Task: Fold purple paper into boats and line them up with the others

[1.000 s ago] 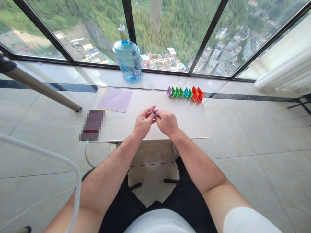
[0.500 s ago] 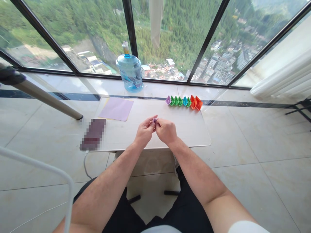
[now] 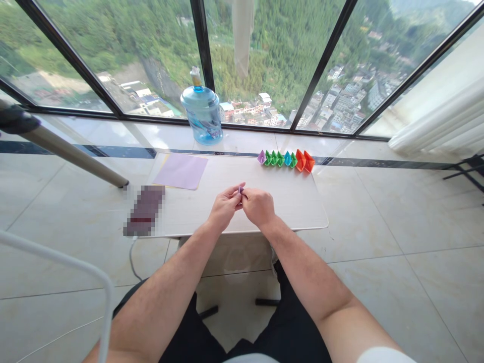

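Observation:
Over the near middle of the white table (image 3: 295, 212), my left hand (image 3: 224, 204) and my right hand (image 3: 258, 205) meet. Both are closed on a small folded piece of purple paper (image 3: 240, 189), mostly covered by the fingers, so its shape does not show. Beyond my right hand, a row of folded paper boats (image 3: 280, 159) in purple, green, blue and orange stands along the far edge. To the left of my hands lie flat purple paper sheets (image 3: 181, 171), with a yellow edge peeking out beneath.
A blurred-out dark flat object (image 3: 145, 209) rests at the table's left edge, a cable below it. A blue water jug (image 3: 203, 115) stands by the window behind the table. A thick pole (image 3: 71, 148) and a white bent tube (image 3: 86, 268) are on the left.
My two hands stay together on the purple paper, with only a slight shift of the fingers. The boats and sheets lie as before.

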`<state>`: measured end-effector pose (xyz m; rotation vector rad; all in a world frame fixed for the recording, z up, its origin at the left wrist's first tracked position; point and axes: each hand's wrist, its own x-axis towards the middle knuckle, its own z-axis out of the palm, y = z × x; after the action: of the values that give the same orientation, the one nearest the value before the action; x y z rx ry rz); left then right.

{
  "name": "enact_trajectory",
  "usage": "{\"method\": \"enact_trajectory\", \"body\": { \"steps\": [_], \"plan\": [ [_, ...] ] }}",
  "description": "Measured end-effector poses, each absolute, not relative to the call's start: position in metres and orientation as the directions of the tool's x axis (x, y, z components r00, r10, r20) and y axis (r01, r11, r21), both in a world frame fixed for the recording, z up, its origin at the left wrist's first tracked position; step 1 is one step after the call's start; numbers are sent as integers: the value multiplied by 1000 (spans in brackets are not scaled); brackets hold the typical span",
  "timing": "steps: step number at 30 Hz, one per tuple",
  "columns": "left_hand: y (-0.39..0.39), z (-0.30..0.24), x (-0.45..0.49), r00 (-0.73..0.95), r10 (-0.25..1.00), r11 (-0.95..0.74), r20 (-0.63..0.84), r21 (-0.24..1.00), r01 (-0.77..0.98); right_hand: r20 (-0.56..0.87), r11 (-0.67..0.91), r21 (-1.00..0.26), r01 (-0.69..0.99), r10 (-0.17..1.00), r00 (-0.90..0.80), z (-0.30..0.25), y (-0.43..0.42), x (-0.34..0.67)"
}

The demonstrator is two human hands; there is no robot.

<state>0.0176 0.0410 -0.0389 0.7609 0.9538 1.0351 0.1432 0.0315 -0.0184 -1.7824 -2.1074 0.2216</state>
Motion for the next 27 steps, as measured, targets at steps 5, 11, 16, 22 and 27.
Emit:
{"method": "enact_trajectory", "body": {
  "steps": [5, 11, 16, 22, 27],
  "plan": [
    [41, -40, 17, 166, 948, 314, -272, 887, -339, 144, 167, -385, 908, 982, -120, -18, 32, 142],
    [45, -37, 13, 120, 955, 298, -273, 889, -349, 112, 79, -451, 889, 993, -32, -18, 33, 141],
    [46, -35, 13, 120, 951, 309, -285, 868, -389, 133, 58, -477, 877, 991, 7, -17, 33, 140],
    [47, -37, 11, 128, 956, 294, -264, 880, -374, 86, 62, -387, 920, 996, -31, -17, 33, 140],
    [45, -38, 13, 144, 957, 288, -252, 887, -360, 72, 24, -385, 922, 997, 4, -18, 34, 141]
  ]
}}
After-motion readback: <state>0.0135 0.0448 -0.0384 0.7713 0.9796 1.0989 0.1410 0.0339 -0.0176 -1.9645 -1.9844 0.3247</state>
